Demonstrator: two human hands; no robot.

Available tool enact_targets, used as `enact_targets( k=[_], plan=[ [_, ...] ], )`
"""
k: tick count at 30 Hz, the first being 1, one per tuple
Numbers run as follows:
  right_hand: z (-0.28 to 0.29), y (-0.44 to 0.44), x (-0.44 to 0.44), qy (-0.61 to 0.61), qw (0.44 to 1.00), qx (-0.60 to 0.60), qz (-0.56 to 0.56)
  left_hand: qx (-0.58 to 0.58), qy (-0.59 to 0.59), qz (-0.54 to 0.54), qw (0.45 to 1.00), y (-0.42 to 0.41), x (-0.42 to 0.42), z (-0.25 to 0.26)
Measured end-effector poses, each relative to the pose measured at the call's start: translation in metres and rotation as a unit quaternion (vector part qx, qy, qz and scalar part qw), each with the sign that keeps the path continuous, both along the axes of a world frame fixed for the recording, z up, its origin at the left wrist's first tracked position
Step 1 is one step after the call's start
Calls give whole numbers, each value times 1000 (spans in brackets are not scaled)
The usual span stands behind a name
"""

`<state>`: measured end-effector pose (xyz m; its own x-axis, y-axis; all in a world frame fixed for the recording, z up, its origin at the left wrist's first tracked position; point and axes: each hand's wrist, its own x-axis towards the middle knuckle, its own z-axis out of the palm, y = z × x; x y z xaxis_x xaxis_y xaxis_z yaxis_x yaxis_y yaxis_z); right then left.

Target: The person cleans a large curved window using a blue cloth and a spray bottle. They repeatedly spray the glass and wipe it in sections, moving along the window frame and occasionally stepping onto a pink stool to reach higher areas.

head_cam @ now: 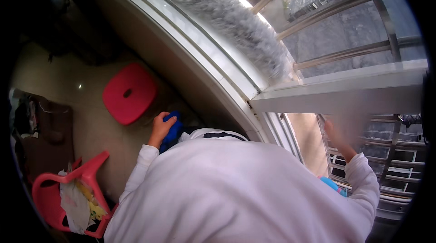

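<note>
My left hand (162, 127) grips a bunched blue cloth (173, 130) beside my waist, below the window sill. My right arm reaches out at the open part of the window, and my right hand (340, 132) is near the white window frame (340, 100). A pale smear of motion blur covers its fingers, so whether it holds anything is unclear. Ahead of me is a window pane, and a long grey fluffy textile (231, 24) lies along the ledge behind it. The white window track (204, 47) curves along the sill.
Metal security bars (344, 53) enclose the window outside. A red plastic stool (136, 89) stands on the tiled floor by the wall. Behind it, a red plastic chair (46, 205) carries cloths (76, 202). A brown upholstered seat (51, 140) is at far left. Something light blue (330, 184) shows by my right sleeve.
</note>
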<state>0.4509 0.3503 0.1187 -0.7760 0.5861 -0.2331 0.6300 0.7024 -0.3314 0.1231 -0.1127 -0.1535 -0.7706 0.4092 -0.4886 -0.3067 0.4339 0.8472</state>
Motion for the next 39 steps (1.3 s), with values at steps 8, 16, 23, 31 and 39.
enact_targets(
  k=[8,16,23,31,39],
  plan=[
    [-9,-7,28,10,984,-150,-97,-8,1,3,1000,-5,-1,-5],
    [11,-29,-32,91,972,-112,-184,-14,-19,-23,999,-3,-1,-13],
    [31,-65,-35,-166,982,-2,-90,-32,-12,-13,999,-9,1,-21],
    [10,-53,-58,103,987,-16,-119,-45,-10,-43,998,-4,-7,-20],
    [35,-30,-30,293,942,89,-137,-16,18,-186,982,14,-24,-25]
  ],
)
